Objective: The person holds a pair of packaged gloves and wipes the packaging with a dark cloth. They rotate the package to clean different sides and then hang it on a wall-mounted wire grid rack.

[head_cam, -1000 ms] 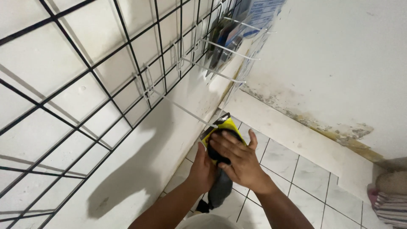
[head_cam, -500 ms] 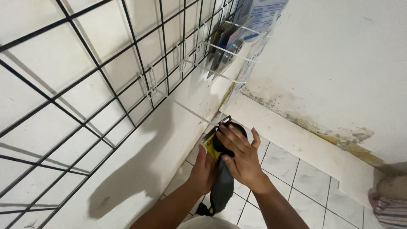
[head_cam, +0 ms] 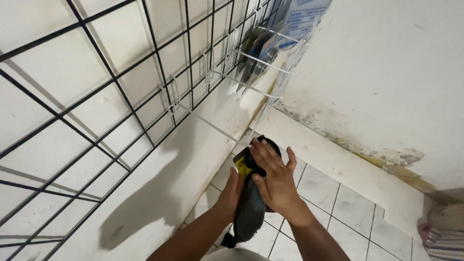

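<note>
Since a second ago I have lifted the dark pouch [head_cam: 251, 208] higher and closer to the white hook [head_cam: 212, 124] that juts out of the black wire grid [head_cam: 121, 96] on the wall. Its yellow card top [head_cam: 240, 166], which stood clear above my fingers a second ago, now sits tucked under them. The top edge of the pouch is just beside the tip of the hook, so to my eye it is about lined up to go onto that prong, though I cannot see a hole in the card.

My right hand [head_cam: 273, 176] lies over the front of the pouch, fingers spread and curled round its upper part, a closed grip on it. My left hand [head_cam: 233, 189] is behind and below, thumb side showing, pressing the pouch from the wall side; its fingers are hidden, so I cannot tell how tightly they close.

The pouch's lower end hangs down between my forearms, over the tiled floor [head_cam: 319, 183]. Farther along the grid, packets [head_cam: 258, 50] hang on other hooks, blurred and cut off at the top. A striped cloth [head_cam: 444, 239] at the right edge is only partly in view.
</note>
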